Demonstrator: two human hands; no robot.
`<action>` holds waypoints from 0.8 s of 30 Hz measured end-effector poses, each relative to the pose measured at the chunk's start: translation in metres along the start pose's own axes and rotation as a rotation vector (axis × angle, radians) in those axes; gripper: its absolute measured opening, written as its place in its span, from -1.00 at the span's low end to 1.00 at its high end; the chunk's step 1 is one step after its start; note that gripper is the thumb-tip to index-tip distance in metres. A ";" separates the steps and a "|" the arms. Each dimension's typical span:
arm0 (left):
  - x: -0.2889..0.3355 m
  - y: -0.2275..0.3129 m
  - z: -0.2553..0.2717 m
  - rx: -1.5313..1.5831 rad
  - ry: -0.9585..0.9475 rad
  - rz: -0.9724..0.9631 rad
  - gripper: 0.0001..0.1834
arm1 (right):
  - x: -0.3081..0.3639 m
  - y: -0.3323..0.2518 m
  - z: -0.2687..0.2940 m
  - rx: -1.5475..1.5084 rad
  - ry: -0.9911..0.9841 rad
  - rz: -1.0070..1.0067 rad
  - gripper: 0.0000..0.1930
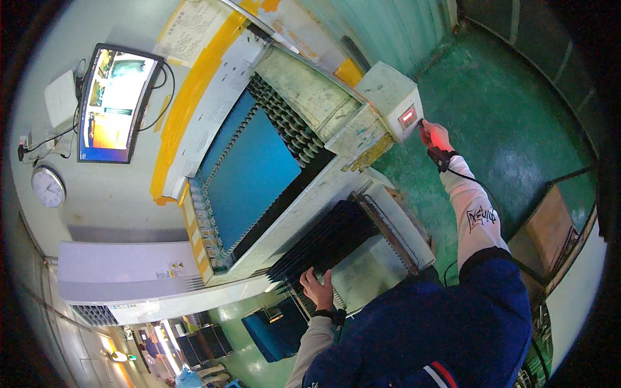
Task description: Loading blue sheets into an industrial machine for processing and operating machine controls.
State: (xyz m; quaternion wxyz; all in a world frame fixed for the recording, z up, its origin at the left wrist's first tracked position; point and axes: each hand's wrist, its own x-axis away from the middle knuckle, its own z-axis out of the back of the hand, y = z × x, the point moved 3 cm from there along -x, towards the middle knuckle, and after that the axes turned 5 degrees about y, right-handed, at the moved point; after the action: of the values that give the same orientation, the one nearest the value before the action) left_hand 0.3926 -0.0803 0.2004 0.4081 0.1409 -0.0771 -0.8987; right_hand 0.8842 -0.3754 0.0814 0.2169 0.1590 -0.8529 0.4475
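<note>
My right hand reaches out to the side of a pale control box with a lit red display. Its fingers are closed on a small dark knob at the box's edge, mostly hidden by the fingertips. Nearer my body, my left hand is held with curved fingers and thumb apart, nothing visible between them. Beside it stands a rack of dark, closely stacked panels; whether the fingertips touch it, I cannot tell. Beyond, a blue sheet lies inside a machine bed among rows of rollers.
A monitor and a round clock are on the left wall, above a white air conditioner. The machine's pale front rail runs between me and the bed. A wooden board leans at the right on green floor.
</note>
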 end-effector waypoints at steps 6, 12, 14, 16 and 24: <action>0.000 0.002 -0.001 -0.003 0.017 -0.013 -0.36 | 0.001 -0.001 0.000 -0.041 0.029 -0.001 -0.82; 0.000 0.001 -0.001 0.001 0.033 -0.037 -0.37 | 0.000 0.002 0.001 -0.022 0.080 -0.008 -0.83; -0.001 0.002 -0.002 -0.001 0.029 -0.032 -0.37 | 0.003 0.000 0.000 -0.028 0.082 -0.004 -0.83; -0.001 0.002 -0.002 -0.006 0.032 -0.031 -0.37 | 0.003 0.001 0.001 -0.023 0.076 0.005 -0.82; -0.001 0.003 -0.002 -0.023 0.029 -0.019 -0.37 | 0.001 0.000 0.000 -0.059 0.080 0.006 -0.80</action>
State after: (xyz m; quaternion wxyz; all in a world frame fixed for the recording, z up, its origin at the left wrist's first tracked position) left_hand 0.3964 -0.0814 0.1995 0.4023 0.1496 -0.0594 -0.9012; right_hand 0.8835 -0.3758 0.0818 0.2541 0.1320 -0.8568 0.4287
